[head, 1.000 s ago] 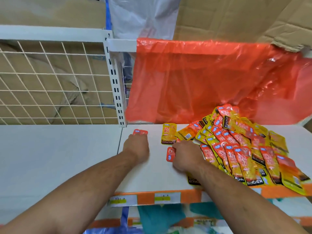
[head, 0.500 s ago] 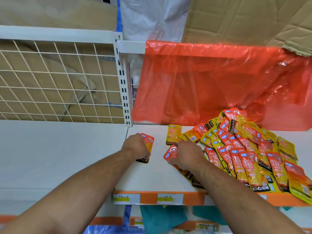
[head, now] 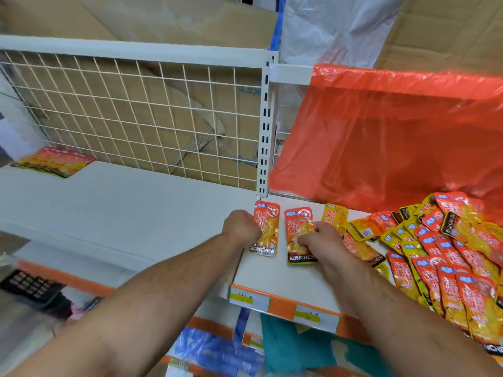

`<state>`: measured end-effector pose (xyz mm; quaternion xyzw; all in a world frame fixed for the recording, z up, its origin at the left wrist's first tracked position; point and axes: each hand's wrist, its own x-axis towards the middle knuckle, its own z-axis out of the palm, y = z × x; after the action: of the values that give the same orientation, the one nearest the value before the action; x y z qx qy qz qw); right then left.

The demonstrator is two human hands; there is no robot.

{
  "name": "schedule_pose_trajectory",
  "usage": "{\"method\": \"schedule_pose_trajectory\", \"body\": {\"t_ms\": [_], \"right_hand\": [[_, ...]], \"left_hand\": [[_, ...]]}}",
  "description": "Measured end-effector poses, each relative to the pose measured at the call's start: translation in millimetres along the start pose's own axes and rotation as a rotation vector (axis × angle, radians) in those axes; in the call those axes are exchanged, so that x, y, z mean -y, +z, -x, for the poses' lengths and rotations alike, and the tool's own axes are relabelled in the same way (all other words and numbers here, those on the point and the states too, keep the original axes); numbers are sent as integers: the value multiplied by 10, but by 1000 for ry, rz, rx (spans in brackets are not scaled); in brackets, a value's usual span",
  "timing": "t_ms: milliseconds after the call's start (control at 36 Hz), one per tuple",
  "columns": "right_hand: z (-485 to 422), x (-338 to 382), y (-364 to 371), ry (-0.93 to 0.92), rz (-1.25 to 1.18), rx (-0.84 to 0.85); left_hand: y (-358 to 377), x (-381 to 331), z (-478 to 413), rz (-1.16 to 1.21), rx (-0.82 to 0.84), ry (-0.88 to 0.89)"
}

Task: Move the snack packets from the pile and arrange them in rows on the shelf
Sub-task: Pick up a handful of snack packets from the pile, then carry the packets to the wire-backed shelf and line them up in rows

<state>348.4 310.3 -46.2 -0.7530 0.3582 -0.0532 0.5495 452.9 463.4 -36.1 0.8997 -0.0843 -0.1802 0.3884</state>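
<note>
A pile of orange and yellow snack packets (head: 441, 257) covers the right part of the white shelf (head: 275, 278). Two packets lie flat side by side at the shelf's left end. My left hand (head: 241, 227) grips the left packet (head: 266, 229) at its left edge, fingers curled. My right hand (head: 318, 236) pinches the second packet (head: 298, 235) at its right side. A yellow packet (head: 334, 213) lies just behind my right hand.
A red plastic sheet (head: 381, 137) hangs behind the pile. A slotted white upright (head: 265, 126) divides this bay from the left shelf (head: 122, 202), backed by wire mesh (head: 136, 118). A row of packets (head: 54, 160) lies at the far left. Orange price strip (head: 283, 306) marks the front edge.
Both packets were moved leftward and laid flat, side by side, at the shelf's left end. The view has swung left, bringing the left shelf into sight.
</note>
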Motion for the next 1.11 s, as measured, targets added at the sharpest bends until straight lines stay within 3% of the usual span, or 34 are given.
{"method": "schedule_pose_trajectory", "body": {"t_ms": [111,444,1111], "right_hand": [[110,169,201,-27,-124,48],[296,753,1101,-139,-55,156],[597,1846,4005,-182,-96,311]], "left_hand": [[-274,147,43,64,-25,-30],[-1232,845,53,375,-137,-79],[-3572,2804,-365,482,-306,-144]]}}
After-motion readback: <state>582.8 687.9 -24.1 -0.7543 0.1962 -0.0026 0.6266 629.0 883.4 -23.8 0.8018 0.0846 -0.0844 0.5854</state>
